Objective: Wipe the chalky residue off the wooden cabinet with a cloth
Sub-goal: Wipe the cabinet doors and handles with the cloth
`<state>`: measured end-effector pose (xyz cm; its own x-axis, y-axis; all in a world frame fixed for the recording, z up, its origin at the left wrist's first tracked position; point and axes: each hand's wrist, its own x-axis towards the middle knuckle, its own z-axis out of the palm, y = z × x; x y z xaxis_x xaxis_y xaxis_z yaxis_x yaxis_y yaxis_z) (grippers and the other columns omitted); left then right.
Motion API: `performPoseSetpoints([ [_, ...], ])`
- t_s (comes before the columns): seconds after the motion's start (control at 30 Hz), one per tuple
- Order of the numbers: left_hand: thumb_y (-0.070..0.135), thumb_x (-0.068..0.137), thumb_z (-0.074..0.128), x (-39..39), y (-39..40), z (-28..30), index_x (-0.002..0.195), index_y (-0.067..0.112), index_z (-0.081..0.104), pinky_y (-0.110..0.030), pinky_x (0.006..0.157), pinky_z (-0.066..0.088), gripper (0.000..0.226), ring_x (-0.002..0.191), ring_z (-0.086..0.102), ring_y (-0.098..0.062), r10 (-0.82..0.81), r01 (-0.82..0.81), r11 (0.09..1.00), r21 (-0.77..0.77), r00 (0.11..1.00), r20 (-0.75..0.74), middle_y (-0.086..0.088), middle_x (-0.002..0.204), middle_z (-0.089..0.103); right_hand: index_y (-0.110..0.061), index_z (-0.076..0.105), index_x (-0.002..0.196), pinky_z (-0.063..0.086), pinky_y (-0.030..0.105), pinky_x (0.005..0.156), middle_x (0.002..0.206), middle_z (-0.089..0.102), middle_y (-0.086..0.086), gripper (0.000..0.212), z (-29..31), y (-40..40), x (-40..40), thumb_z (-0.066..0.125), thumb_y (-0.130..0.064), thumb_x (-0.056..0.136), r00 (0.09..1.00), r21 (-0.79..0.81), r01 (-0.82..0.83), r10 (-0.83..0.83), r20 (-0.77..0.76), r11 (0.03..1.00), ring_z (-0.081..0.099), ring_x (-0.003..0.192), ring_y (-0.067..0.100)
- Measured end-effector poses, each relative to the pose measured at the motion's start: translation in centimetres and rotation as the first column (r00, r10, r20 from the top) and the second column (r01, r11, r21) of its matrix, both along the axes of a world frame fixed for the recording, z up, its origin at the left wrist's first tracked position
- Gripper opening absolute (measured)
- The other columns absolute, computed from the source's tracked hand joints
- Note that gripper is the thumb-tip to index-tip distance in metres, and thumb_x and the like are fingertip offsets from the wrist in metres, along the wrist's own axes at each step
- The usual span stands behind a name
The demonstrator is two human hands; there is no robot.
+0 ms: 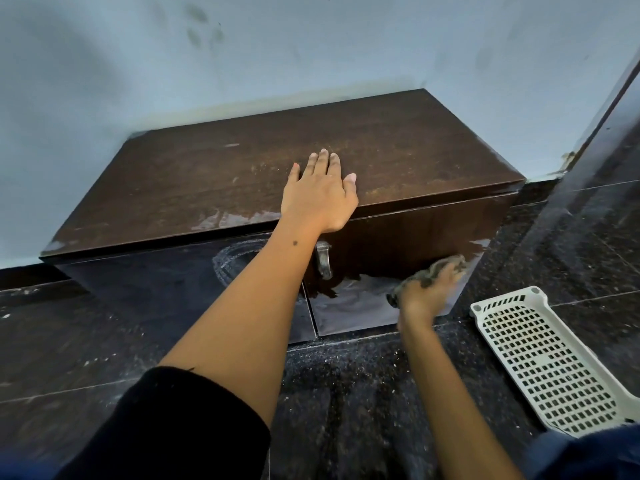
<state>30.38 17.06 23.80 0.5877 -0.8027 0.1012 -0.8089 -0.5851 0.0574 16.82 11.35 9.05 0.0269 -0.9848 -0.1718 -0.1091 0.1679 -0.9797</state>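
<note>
— What have you got on?

— A black sleeve (180,420) on my left arm, pushed up above the elbow, so the forearm is bare. Dark blue cloth (585,452) shows by my right arm, low in the corner.

— Any marks?

— One small dark mole (295,242) on my left forearm, near the wrist. My nails are short and plain.
</note>
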Motion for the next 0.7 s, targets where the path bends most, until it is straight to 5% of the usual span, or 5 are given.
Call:
performPoseSetpoints([
  [0.1, 0.041, 0.101, 0.010, 0.0, 0.0, 0.0, 0.150, 0.012, 0.008, -0.041, 0.118, 0.001, 0.057, 0.146, 0.001, -0.019, -0.002, 0.002, 1.000, 0.000, 1.000, -0.004, -0.006, 0.159, 0.004, -0.023, 0.007, 0.150, 0.021, -0.001, 0.100, 0.153, -0.015, -0.014, 0.089, 2.1, 4.7, 2.7, 0.042, 0.019, 0.080, 0.996, -0.236, -0.083, 0.078, -0.031, 0.968, 0.001, 0.139, 0.008],
  [0.2, 0.041, 0.101, 0.009, 0.1, 0.2, 0.1, 0.150, 0.012, 0.008, -0.040, 0.118, 0.001, 0.058, 0.146, 0.000, -0.019, -0.003, 0.003, 1.000, -0.004, 1.000, -0.012, -0.005, 0.159, 0.004, -0.025, 0.008, 0.150, 0.011, 0.009, 0.110, 0.150, -0.018, -0.019, 0.090, 2.0, 7.1, 3.4, 0.044, 0.018, 0.080, 0.991, -0.349, -0.129, 0.132, -0.016, 0.928, -0.008, 0.139, 0.004],
  [0.3, 0.042, 0.101, 0.009, 0.0, 0.3, 0.1, 0.150, 0.012, 0.007, -0.040, 0.118, 0.000, 0.058, 0.146, 0.000, -0.019, -0.005, 0.005, 1.000, 0.001, 1.000, -0.013, -0.005, 0.159, 0.003, -0.024, 0.007, 0.150, 0.033, 0.026, 0.109, 0.155, -0.015, -0.012, 0.090, 1.2, 3.6, 1.5, 0.043, 0.021, 0.081, 0.995, -0.180, -0.088, 0.093, 0.022, 0.980, 0.007, 0.145, 0.019],
  [0.4, 0.041, 0.101, 0.010, 0.0, 0.2, 0.0, 0.150, 0.012, 0.008, -0.040, 0.118, 0.001, 0.057, 0.146, 0.000, -0.019, -0.005, 0.005, 1.000, -0.006, 1.000, -0.005, -0.006, 0.159, 0.003, -0.012, 0.011, 0.150, 0.017, 0.012, 0.106, 0.159, -0.002, 0.003, 0.075, 1.4, -1.1, -1.0, 0.036, 0.019, 0.086, 0.997, -0.006, 0.036, -0.035, 0.073, 0.999, 0.015, 0.144, 0.020],
  [0.7, 0.041, 0.101, 0.011, -0.1, 0.2, 0.1, 0.150, 0.012, 0.008, -0.040, 0.118, 0.002, 0.057, 0.146, 0.000, -0.019, -0.004, 0.004, 1.000, 0.000, 1.000, -0.004, -0.006, 0.159, 0.003, -0.008, 0.020, 0.149, 0.001, 0.018, 0.113, 0.158, 0.000, 0.008, 0.086, 3.2, 0.5, 0.5, 0.039, 0.019, 0.069, 0.997, -0.427, 0.058, -0.075, -0.023, 0.902, 0.005, 0.144, 0.023],
])
